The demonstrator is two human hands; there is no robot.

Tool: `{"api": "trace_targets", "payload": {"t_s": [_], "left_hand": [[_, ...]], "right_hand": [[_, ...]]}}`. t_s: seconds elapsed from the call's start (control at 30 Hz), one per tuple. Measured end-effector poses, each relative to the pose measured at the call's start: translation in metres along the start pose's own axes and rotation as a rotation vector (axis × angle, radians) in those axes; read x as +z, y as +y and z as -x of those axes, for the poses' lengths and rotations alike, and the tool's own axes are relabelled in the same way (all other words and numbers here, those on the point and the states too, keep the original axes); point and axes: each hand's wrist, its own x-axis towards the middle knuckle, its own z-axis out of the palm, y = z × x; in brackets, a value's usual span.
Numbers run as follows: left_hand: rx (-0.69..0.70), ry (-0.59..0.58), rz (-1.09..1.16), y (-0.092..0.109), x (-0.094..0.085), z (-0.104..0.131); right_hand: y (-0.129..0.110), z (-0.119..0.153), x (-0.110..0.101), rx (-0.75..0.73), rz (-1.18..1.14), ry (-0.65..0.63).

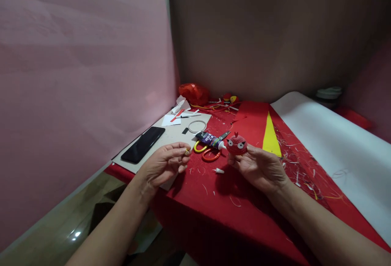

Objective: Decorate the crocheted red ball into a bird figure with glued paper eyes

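Observation:
Between the thumb and fingers of my right hand (259, 168) is a small red round figure (236, 144) with two white-and-black eyes and a little tuft on top. My left hand (169, 162) pinches a tiny yellow piece (187, 151) at its fingertips; its exact shape is too small to tell. The two hands are apart, held over the table's front. Between them lie a purple-and-black glue tube (210, 139) with a white nozzle, scissors (211, 154) with a yellow and a red handle loop under it, and a small white cap (219, 171).
A black phone (143, 144) lies on a grey board (171, 135) at left, near a ring (197, 126) and white paper (171, 120). Red felt, a yellow felt strip (271, 137) and thread scraps cover the right. A white sheet (330, 148) stretches along the right edge; walls enclose the table.

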Motion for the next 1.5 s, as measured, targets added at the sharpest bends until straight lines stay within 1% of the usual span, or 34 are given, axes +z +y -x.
{"api": "trace_targets", "payload": {"t_s": [0.13, 0.23, 0.37, 0.47, 0.53, 0.6, 0.73, 0.8, 0.87, 1.0, 1.1, 1.3, 1.4, 1.5], "left_hand": [[-0.019, -0.032, 0.115, -0.015, 0.019, 0.000], [-0.034, -0.043, 0.140, -0.024, 0.032, -0.001], [-0.031, -0.061, 0.076, -0.033, 0.042, 0.000], [-0.053, -0.073, 0.011, -0.039, 0.044, 0.002], [-0.062, -0.078, -0.022, -0.044, 0.044, 0.004], [-0.060, -0.076, -0.043, -0.048, 0.043, 0.006], [-0.063, -0.063, -0.082, -0.052, 0.044, 0.009], [-0.060, -0.069, -0.092, -0.053, 0.043, 0.009], [-0.038, -0.074, -0.087, -0.055, 0.043, 0.007], [0.003, -0.084, -0.066, -0.058, 0.040, 0.004], [-0.002, -0.085, -0.056, -0.059, 0.039, 0.005], [-0.005, -0.069, -0.044, -0.058, 0.039, 0.007], [-0.001, -0.068, -0.050, -0.059, 0.039, 0.007], [-0.003, -0.069, -0.055, -0.060, 0.037, 0.007]], "right_hand": [[-0.001, -0.002, 0.000, -0.020, -0.011, -0.008], [-0.001, -0.004, -0.001, -0.036, -0.047, -0.034], [0.000, -0.005, 0.000, -0.024, -0.087, -0.038], [-0.003, -0.005, 0.001, -0.028, -0.011, -0.005], [-0.008, -0.005, 0.001, -0.015, 0.097, 0.045], [-0.015, -0.002, -0.001, -0.006, 0.218, 0.129], [-0.030, 0.018, -0.010, -0.063, 0.454, 0.293], [-0.036, 0.030, -0.015, -0.081, 0.668, 0.388], [-0.039, 0.038, -0.020, -0.134, 0.906, 0.472], [-0.036, 0.042, -0.025, -0.217, 1.310, 0.594], [-0.029, 0.038, -0.029, -0.259, 1.518, 0.599], [-0.023, 0.034, -0.038, -0.412, 1.740, 0.548], [-0.023, 0.033, -0.041, -0.431, 1.772, 0.560], [-0.023, 0.034, -0.042, -0.415, 1.731, 0.575]]}}
